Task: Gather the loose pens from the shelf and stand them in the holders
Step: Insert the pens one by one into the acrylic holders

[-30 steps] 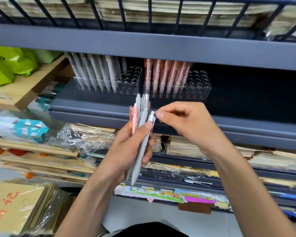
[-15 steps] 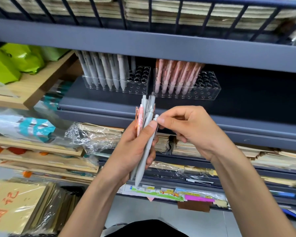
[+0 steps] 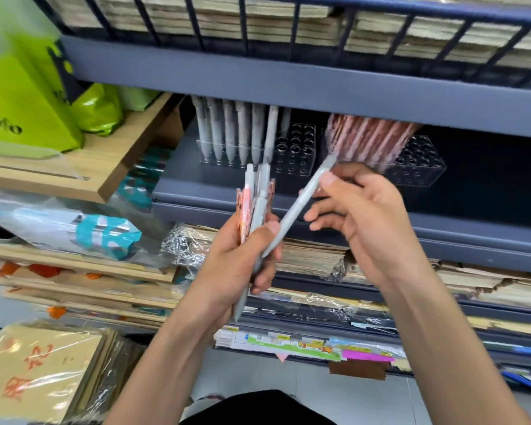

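My left hand grips a bundle of pens, grey ones and pink patterned ones, held upright in front of the shelf. Between thumb and fingers my right hand pinches a single grey pen, tilted up to the right, its lower end still by the bundle. On the grey shelf behind stand two clear holders. The left holder carries a row of grey pens; the right holder carries pink pens. Both holders show open holes on their right sides.
The upper shelf's front edge hangs low over the holders and hides the pens' tops. Green bags sit on a wooden board at left. Wrapped paper stacks fill the shelves below.
My right hand has drawn one grey pen out of the bundle and swung its top to the right. The camera has moved closer to the shelf.
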`<state>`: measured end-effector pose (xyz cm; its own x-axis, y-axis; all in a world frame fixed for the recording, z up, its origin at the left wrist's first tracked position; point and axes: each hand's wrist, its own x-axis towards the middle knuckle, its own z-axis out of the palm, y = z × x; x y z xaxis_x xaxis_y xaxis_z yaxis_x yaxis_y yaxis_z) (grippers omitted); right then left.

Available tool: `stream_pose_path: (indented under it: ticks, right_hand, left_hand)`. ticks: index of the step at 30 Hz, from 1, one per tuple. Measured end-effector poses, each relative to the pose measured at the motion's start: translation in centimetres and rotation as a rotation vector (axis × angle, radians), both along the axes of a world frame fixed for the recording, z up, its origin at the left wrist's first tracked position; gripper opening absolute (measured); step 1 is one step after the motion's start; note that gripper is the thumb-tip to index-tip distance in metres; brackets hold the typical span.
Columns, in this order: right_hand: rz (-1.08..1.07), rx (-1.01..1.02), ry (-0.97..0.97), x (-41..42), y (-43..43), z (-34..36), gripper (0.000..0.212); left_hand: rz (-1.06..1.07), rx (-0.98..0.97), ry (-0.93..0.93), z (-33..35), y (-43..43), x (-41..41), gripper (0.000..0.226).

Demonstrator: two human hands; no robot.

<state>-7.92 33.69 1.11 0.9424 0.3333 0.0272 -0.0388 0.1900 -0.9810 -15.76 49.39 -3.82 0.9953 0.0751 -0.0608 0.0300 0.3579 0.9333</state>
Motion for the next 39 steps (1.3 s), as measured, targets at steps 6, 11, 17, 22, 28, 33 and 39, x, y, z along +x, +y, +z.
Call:
stream_pose_path:
  ticks: [6, 11, 17, 22, 28, 33, 39]
  right_hand:
    - [-0.287, 0.058, -0.207, -0.2, 2.4, 0.8, 0.010]
    - [-0.765, -0.115, -0.575, 0.8, 4.8, 0.8, 0.014]
    - [-0.803, -0.463, -0.780, 2.9, 7.0, 0.0, 0.017]
    - [-0.682, -0.845, -0.765, 5.5, 7.9, 1.5, 0.022]
    - [-0.541, -1.054, -0.552, 7.9, 8.7, 2.9, 0.032]
    - [-0.382, -1.049, -0.456, 8.5, 8.6, 2.8, 0.032]
    - [-0.400, -0.986, -0.425, 7.8, 7.6, 3.0, 0.033]
  left_hand:
    - [0.004, -0.002, 0.053, -0.1, 3.3, -0.5, 0.015]
    - [-0.011, -0.023, 0.113, 0.0, 5.8, -0.9, 0.055]
    - [-0.026, -0.009, 0.141, 0.4, 7.8, -1.2, 0.051]
    - [-0.029, 0.016, 0.132, 0.2, 8.5, -1.7, 0.029]
    - [-0.007, 0.005, 0.083, 0.4, 8.5, -1.9, 0.027]
    - [0.010, -0.019, -0.003, 0.2, 7.7, -2.2, 0.046]
    - [0.025, 0.015, -0.084, -0.1, 5.6, -2.1, 0.015]
